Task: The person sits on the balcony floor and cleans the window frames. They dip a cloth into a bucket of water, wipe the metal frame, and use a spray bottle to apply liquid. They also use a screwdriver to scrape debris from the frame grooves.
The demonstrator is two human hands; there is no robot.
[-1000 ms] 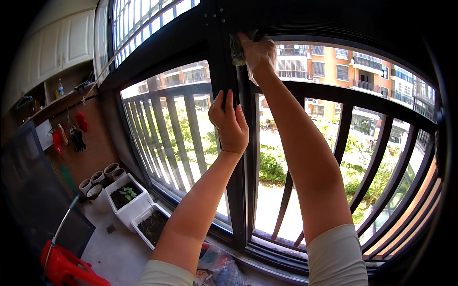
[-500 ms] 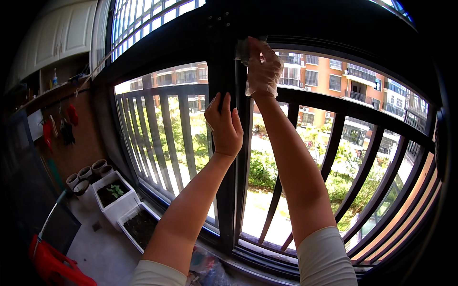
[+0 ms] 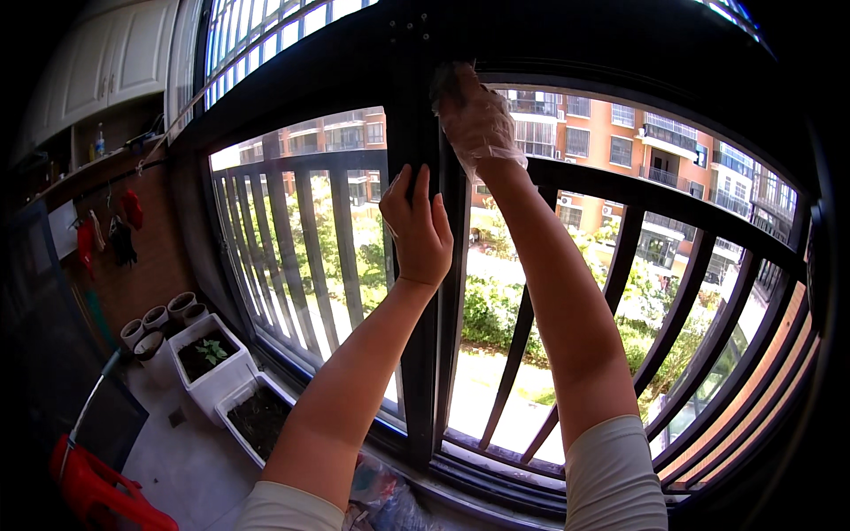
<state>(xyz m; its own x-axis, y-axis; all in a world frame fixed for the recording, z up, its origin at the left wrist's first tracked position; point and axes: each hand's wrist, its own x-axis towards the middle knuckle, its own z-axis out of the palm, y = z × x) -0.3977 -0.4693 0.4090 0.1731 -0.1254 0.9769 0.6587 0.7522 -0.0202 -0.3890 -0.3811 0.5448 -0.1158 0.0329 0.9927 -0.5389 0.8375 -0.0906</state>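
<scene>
My right hand (image 3: 479, 128) wears a clear plastic glove and presses a dark grey-green cloth (image 3: 440, 84) into the top corner of the black window frame (image 3: 414, 124). The fingers are bent over the cloth, and part of it is hidden behind them. Lower and to the left, my left hand (image 3: 418, 228) is bare and rests against the frame's upright, its fingers stretched out and holding nothing. A glass pane (image 3: 305, 257) lies left of the upright. To its right are dark railing bars (image 3: 614, 265).
White planters (image 3: 211, 354) with soil and a seedling stand on the floor at the left, near several small pots (image 3: 156, 317). A red plastic stool or chair (image 3: 111, 491) is at the lower left. Plastic bags (image 3: 390, 496) lie below the window. White cabinets (image 3: 106, 66) hang at the upper left.
My right hand has shifted slightly left with the cloth, deeper into the frame's upper corner, and its wrist has turned. My left hand has stayed nearly still on the upright.
</scene>
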